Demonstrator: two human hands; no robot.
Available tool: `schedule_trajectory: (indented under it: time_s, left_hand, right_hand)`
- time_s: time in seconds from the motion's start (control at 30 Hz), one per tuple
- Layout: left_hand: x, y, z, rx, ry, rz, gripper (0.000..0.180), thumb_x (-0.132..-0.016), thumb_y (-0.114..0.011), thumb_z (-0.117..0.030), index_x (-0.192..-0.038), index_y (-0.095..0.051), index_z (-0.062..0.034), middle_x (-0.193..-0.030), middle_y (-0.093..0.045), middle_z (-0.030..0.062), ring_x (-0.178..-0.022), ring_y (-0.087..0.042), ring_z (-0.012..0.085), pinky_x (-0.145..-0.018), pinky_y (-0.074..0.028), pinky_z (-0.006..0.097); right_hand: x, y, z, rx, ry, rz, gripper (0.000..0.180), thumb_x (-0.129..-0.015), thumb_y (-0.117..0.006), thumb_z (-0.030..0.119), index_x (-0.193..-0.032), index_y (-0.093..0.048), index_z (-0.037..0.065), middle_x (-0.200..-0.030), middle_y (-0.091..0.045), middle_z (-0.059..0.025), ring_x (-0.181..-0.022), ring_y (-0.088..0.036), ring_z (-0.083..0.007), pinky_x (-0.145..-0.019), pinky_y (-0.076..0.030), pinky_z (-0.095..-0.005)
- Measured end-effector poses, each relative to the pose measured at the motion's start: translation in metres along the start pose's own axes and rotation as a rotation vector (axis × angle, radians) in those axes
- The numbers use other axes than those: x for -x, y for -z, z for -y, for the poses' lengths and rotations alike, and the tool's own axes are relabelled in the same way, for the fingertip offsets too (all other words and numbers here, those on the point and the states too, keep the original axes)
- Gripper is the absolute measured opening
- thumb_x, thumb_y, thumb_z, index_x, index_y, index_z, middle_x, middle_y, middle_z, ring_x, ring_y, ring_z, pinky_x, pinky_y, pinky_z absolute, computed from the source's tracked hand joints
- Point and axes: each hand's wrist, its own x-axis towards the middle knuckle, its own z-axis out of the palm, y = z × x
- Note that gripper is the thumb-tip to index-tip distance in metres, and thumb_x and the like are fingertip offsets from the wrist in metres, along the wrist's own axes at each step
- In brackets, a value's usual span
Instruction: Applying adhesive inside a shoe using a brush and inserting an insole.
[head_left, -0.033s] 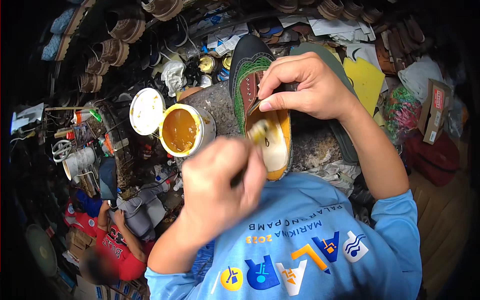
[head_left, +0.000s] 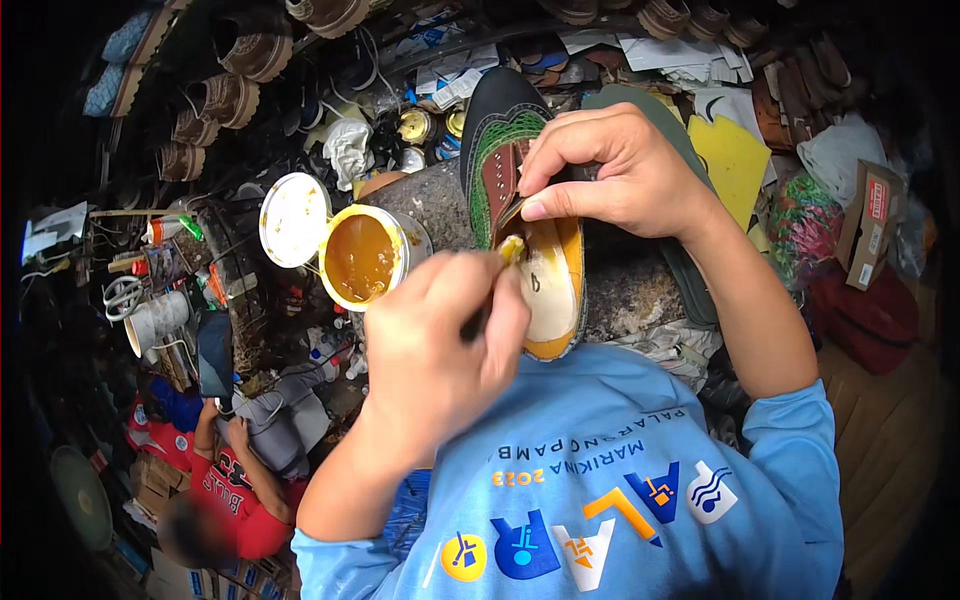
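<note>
A shoe point(head_left: 497, 172) with a black toe, green woven sides and a brown lacing panel lies toe-away on a worn dark work surface. Its open heel end shows yellow lining and a cream insole point(head_left: 552, 300). My right hand point(head_left: 622, 170) pinches the edge of the shoe's opening between thumb and fingers. In my left hand point(head_left: 440, 335) is a small brush point(head_left: 512, 249), its tip coated in yellowish paste and held at the inner side of the opening; most of its handle is hidden. Left of the shoe stands a white tub point(head_left: 400, 285) of amber paste, its lid point(head_left: 294, 222) flipped back.
A dark green shoe-shaped piece point(head_left: 688, 285) lies behind my right wrist. Small tins point(head_left: 414, 126), crumpled paper and yellow sheets point(head_left: 728, 165) lie beyond. Shoes point(head_left: 248, 50) line the upper left; a brown box point(head_left: 868, 225) stands right. A person in red point(head_left: 240, 505) sits lower left.
The brush tip has shifted slightly left and up, closer to the edge of the shoe's opening. My right hand keeps its pinch almost in place.
</note>
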Motion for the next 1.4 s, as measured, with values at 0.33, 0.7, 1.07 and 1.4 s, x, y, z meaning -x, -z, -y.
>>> schedule_trajectory:
  time_s: [0.33, 0.7, 1.07, 1.4]
  left_hand:
    - [-0.013, 0.007, 0.016, 0.046, -0.081, 0.097, 0.006, -0.087, -0.074, -0.002, -0.089, -0.073, 0.0028, -0.075, -0.07, 0.0145, -0.067, -0.071, 0.0288, -0.062, -0.055, 0.037]
    - [-0.037, 0.019, 0.03, 0.261, 0.063, 0.398, 0.009, -0.083, -0.07, -0.003, -0.086, -0.074, 0.0043, -0.078, -0.073, 0.0155, -0.074, -0.073, 0.0252, -0.07, -0.057, 0.036]
    - [-0.028, 0.023, 0.028, 0.415, -0.015, 0.615, 0.01, -0.074, -0.073, 0.001, -0.084, -0.074, 0.0029, -0.075, -0.067, 0.0153, -0.069, -0.069, 0.0329, -0.063, -0.055, 0.039]
    - [-0.032, 0.025, 0.037, 0.464, -0.019, 0.601, 0.021, -0.071, -0.07, 0.005, -0.091, -0.077, 0.0028, -0.081, -0.068, 0.0127, -0.074, -0.07, 0.0272, -0.065, -0.053, 0.034]
  right_hand:
    - [0.003, -0.001, -0.002, 0.054, 0.001, 0.008, 0.013, -0.084, -0.086, 0.013, -0.09, -0.079, 0.003, -0.086, -0.076, -0.0063, -0.083, -0.07, -0.0173, -0.078, -0.054, -0.0309]
    - [0.004, -0.001, 0.0, -0.01, -0.056, -0.022, 0.014, -0.082, -0.088, 0.007, -0.091, -0.079, 0.002, -0.089, -0.077, -0.0057, -0.085, -0.07, -0.0149, -0.077, -0.054, -0.0288]
    - [0.006, -0.002, 0.001, -0.033, -0.064, -0.02, 0.014, -0.081, -0.088, 0.004, -0.091, -0.079, 0.0, -0.09, -0.077, -0.0076, -0.085, -0.071, -0.0156, -0.079, -0.056, -0.0287]
    - [0.006, -0.002, 0.0, 0.004, -0.027, -0.027, 0.014, -0.081, -0.089, 0.007, -0.088, -0.078, 0.001, -0.088, -0.076, -0.0073, -0.083, -0.071, -0.0155, -0.076, -0.055, -0.029]
